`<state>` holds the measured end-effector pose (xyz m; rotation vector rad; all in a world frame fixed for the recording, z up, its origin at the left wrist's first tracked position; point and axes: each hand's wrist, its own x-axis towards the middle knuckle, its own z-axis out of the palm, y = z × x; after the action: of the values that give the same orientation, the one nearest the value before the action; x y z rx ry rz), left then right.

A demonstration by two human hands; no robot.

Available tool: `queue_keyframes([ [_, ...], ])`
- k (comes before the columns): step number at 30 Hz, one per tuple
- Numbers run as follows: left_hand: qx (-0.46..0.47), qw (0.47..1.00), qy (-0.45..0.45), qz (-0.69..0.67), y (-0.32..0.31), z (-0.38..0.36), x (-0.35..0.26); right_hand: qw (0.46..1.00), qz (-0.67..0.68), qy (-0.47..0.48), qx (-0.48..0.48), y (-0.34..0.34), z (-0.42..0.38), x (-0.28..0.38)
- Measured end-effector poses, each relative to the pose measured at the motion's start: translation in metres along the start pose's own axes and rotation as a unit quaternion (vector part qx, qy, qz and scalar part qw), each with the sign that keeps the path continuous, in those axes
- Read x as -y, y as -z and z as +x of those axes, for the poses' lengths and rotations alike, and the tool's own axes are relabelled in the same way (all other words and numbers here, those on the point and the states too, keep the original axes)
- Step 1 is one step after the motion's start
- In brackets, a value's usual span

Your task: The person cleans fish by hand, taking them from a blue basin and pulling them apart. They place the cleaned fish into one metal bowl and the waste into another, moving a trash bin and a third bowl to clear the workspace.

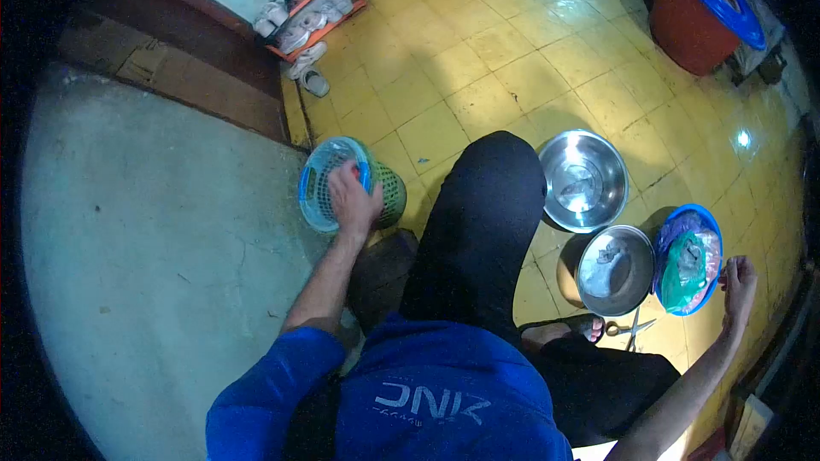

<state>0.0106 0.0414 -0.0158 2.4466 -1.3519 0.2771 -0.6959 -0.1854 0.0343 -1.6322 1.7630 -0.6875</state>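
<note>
My left hand (pixel 352 198) reaches over the rim of a light blue plastic basket (pixel 318 215), its fingers bent around something small and red. A green basket (pixel 391 196) stands against the blue one. Off to the right, my right hand (pixel 739 280) is raised beside a blue basin (pixel 720 243) with purple, green and pink plastic bags (pixel 686 269) in it; its fingertips are too small to read. Left of that basin stands a metal pot (pixel 617 277) with some grey matter in it. A wider, shiny steel bowl (pixel 589 175) stands behind the pot.
Scissors (pixel 630 329) lie by my foot (pixel 559 333) on the yellow tiled floor (pixel 478 60). An orange shoe rack (pixel 316 13) stands at the back left, with sandals (pixel 313 78) before it. A red tub (pixel 688 30) with a blue lid stands at the back right.
</note>
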Motion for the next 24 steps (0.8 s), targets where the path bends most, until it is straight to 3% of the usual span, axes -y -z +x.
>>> queue_keyframes([
  [5, -0.078, 0.991, 0.072, 0.080, 0.000, -0.040, 0.037, 1.000, 0.002, -0.010, 0.008, -0.013, 0.007, -0.001],
  [7, 0.225, 0.959, 0.132, 0.111, 0.006, -0.038, 0.052, 0.999, 0.029, 0.007, 0.022, -0.015, 0.006, -0.003],
  [12, 0.181, 0.978, 0.094, 0.052, -0.009, -0.032, 0.062, 1.000, -0.025, 0.012, -0.006, -0.015, -0.002, 0.006],
  [13, 0.199, 0.972, 0.120, 0.039, 0.001, -0.028, 0.049, 0.999, -0.032, 0.002, -0.029, -0.013, -0.009, 0.018],
  [14, 0.212, 0.971, 0.076, 0.078, -0.004, -0.025, 0.056, 0.999, -0.023, -0.011, -0.023, -0.014, -0.014, 0.029],
  [17, 0.198, 0.973, 0.066, 0.101, -0.010, -0.013, 0.061, 1.000, 0.012, 0.010, -0.004, -0.022, -0.021, 0.034],
  [21, 0.150, 0.983, 0.012, 0.105, -0.017, -0.001, 0.051, 0.981, 0.047, -0.029, 0.184, -0.051, -0.023, 0.028],
  [24, 0.138, 0.987, -0.025, 0.078, -0.030, 0.012, 0.028, 0.949, -0.051, -0.023, 0.309, -0.080, -0.023, 0.039],
])
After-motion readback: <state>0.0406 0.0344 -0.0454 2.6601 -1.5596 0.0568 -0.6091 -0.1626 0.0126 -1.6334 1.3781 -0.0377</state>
